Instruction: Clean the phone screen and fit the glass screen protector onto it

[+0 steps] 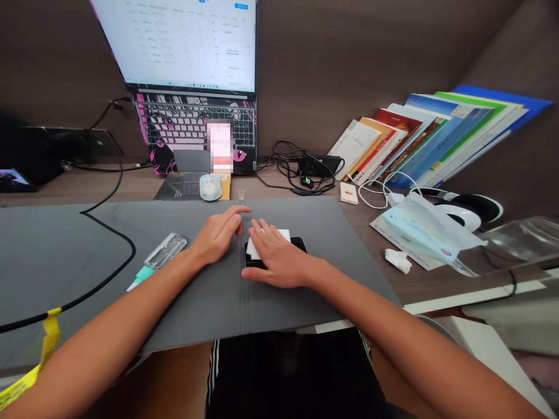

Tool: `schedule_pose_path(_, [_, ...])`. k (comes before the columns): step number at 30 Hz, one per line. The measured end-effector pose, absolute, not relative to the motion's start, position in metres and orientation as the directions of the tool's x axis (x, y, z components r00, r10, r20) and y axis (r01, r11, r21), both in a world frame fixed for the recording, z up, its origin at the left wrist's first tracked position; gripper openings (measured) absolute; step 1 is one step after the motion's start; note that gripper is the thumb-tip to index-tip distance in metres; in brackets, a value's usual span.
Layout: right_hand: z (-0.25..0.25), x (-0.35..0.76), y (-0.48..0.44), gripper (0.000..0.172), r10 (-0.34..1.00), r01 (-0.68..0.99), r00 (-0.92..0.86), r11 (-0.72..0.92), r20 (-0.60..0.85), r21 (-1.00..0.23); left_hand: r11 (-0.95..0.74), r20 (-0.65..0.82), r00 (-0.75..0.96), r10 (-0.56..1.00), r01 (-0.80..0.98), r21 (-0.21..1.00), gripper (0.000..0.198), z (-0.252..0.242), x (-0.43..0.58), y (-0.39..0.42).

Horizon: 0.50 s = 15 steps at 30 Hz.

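Observation:
My right hand (279, 256) lies flat, fingers stretched, on a folded white sheet of tissue or cloth (283, 235). Under that sheet is a flat black device with rounded corners (299, 243), possibly a phone or tablet, mostly covered by the hand. My left hand (219, 235) rests just left of it on the grey desk mat (209, 308). Its index finger points right and the other fingers are loosely bent, with nothing visible in them. Beside my left forearm lies a clear bottle-like item (166, 250) with a mint-green and white end.
A laptop (187, 122) stands at the back, with a mouse (211, 187) before it. Cables and a black power adapter (321, 166) lie beside it. Books (419, 134) lean at right, near headphones (463, 215), a mask packet (419, 227) and crumpled tissue (397, 261). A black cable (126, 238) crosses the mat.

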State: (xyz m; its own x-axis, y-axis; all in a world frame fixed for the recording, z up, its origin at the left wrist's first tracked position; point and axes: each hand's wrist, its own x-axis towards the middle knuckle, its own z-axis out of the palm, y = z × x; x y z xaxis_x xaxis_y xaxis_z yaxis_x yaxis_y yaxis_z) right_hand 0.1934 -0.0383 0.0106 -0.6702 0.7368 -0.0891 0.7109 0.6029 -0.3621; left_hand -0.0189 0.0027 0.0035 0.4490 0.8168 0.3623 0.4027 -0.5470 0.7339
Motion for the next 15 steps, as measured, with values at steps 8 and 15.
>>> schedule_pose_path(8, [0.012, 0.246, -0.046, 0.112, 0.804, 0.8, -0.579, 0.53, -0.136, -0.281, -0.605, 0.453, 0.419, 0.787, 0.383, 0.698, 0.032, 0.009, -0.021, 0.001])
schedule_pose_path(15, [0.017, 0.244, -0.058, 0.116, 0.763, 0.776, -0.621, 0.568, -0.178, -0.276, -0.619, 0.433, 0.463, 0.773, 0.401, 0.675, 0.033, 0.007, -0.019, -0.001])
